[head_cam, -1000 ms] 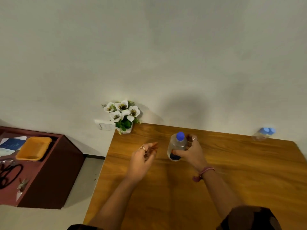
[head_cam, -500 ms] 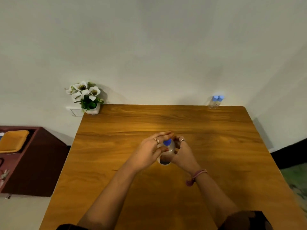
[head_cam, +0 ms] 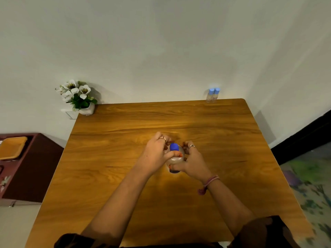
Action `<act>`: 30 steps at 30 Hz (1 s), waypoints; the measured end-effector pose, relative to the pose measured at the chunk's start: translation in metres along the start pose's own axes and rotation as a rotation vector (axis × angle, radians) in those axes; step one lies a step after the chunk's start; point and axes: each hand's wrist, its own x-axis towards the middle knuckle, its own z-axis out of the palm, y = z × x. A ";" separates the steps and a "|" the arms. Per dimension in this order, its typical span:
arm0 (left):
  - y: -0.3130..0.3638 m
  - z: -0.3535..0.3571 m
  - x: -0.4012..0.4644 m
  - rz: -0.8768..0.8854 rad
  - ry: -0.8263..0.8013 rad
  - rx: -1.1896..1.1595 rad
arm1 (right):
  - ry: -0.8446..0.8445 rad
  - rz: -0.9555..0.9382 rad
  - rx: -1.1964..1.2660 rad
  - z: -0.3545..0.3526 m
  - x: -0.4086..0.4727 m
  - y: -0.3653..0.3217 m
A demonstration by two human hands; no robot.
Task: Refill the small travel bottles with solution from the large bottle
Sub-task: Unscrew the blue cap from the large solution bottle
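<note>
Both hands clasp the large bottle (head_cam: 175,159) mid-bench, left hand (head_cam: 157,153) by its cap (head_cam: 174,146), right hand (head_cam: 192,161) steadying; uncapping seems next, small bottles (head_cam: 212,94) at one o'clock.

- Your large bottle (head_cam: 174,159) stands upright near the middle of the table (head_cam: 223,140).
- Your left hand (head_cam: 155,154) is on its left side, up by the cap (head_cam: 174,147); your right hand (head_cam: 192,161) wraps its right side, lower down.
- The two small bottles (head_cam: 212,94) stand touching each other at the far edge, toward the right corner, against the wall.
- A flower pot (head_cam: 78,97) sits at the far left corner.
- A cabinet (head_cam: 34,167) stands left of the table, with a tray (head_cam: 12,147) on it.
</note>
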 end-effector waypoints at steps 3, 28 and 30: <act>0.005 -0.007 -0.004 0.095 -0.168 0.079 | -0.004 -0.004 0.021 -0.003 -0.003 0.000; 0.020 -0.012 0.030 0.208 -0.234 0.369 | 0.007 -0.004 -0.070 -0.008 0.013 0.002; 0.021 -0.012 0.034 0.160 -0.212 0.347 | 0.007 0.010 -0.060 -0.008 0.015 0.003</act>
